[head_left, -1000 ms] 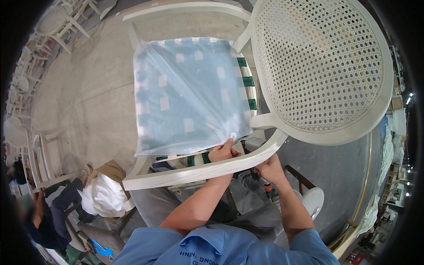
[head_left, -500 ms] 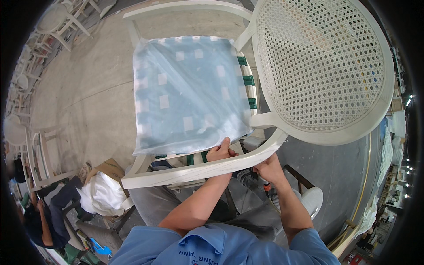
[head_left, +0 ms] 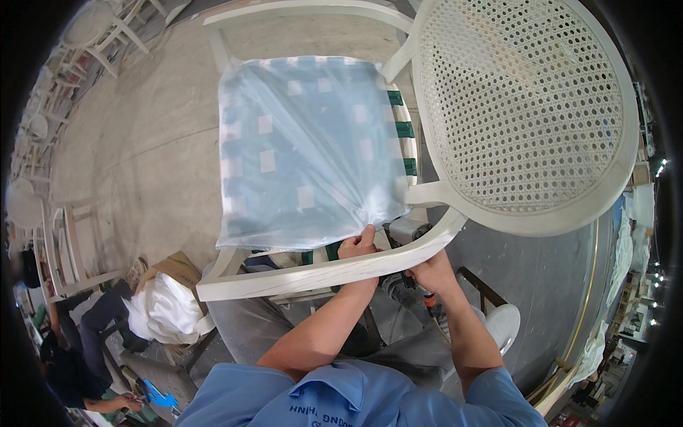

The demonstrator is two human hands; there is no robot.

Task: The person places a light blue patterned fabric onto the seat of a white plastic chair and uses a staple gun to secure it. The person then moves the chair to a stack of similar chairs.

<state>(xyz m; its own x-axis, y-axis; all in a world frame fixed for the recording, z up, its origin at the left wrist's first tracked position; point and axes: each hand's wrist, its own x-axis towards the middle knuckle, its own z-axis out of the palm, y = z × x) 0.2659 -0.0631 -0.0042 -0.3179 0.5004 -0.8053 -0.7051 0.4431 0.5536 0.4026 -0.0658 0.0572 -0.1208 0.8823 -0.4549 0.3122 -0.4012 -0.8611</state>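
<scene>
A white armchair frame (head_left: 324, 276) lies before me, its seat crossed by green webbing (head_left: 404, 129). Thin, pale translucent cloth (head_left: 284, 153) is spread over the seat, with folds running to its near right corner. There my left hand (head_left: 358, 245) reaches in past the armrest and pinches the cloth's near edge. Below the armrest my right hand (head_left: 432, 272) is wrapped round the handle of a pneumatic staple gun (head_left: 405, 231). The gun's grey head shows between armrest and seat, close to my left fingertips. The armrest partly hides the gun's body and handle.
The chair's round cane back (head_left: 523, 107) stands at the right. At lower left lie a white cloth bundle (head_left: 167, 309) and a cardboard box (head_left: 186, 267), near another person's arm (head_left: 114, 404). More white chairs (head_left: 96, 28) fill the far left. An air hose with an orange fitting (head_left: 430, 302) hangs from the gun.
The staple gun's head has tilted and come nearer the cloth's edge. Folds in the cloth have drawn tighter toward my left fingers. The other person's arm at lower left has shifted.
</scene>
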